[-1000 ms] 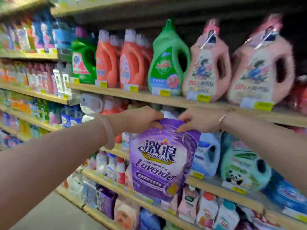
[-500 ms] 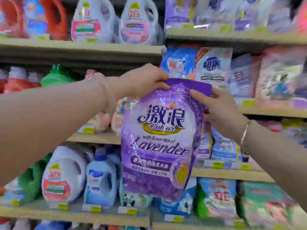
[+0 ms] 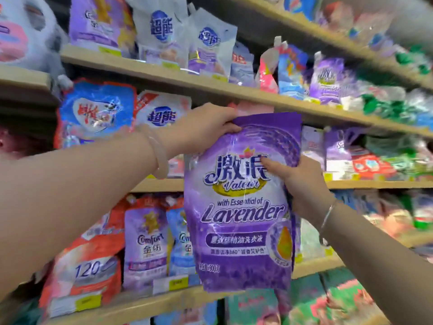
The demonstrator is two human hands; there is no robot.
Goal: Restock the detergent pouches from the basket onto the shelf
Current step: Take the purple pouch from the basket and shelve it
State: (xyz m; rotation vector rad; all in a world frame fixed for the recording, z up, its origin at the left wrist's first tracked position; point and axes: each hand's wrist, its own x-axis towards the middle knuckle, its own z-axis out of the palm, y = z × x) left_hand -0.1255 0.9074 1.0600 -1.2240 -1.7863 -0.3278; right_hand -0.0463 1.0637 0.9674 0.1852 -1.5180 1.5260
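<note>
We see a white jug (image 3: 21, 36) at the top left corner, and two Comfort softener bags (image 3: 146, 245) side by side lower down.

A purple pouch (image 3: 241, 207) is held upright before the shelf (image 3: 210, 86): its top corner is pinched at 11 o'clock by the left hand (image 3: 203, 127), its edge at 3 o'clock by the right hand (image 3: 302, 184).

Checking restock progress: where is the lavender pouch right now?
In the head view, the lavender pouch hangs centre frame, off the shelves, held by the left hand at its top and the right hand at its side.
</note>
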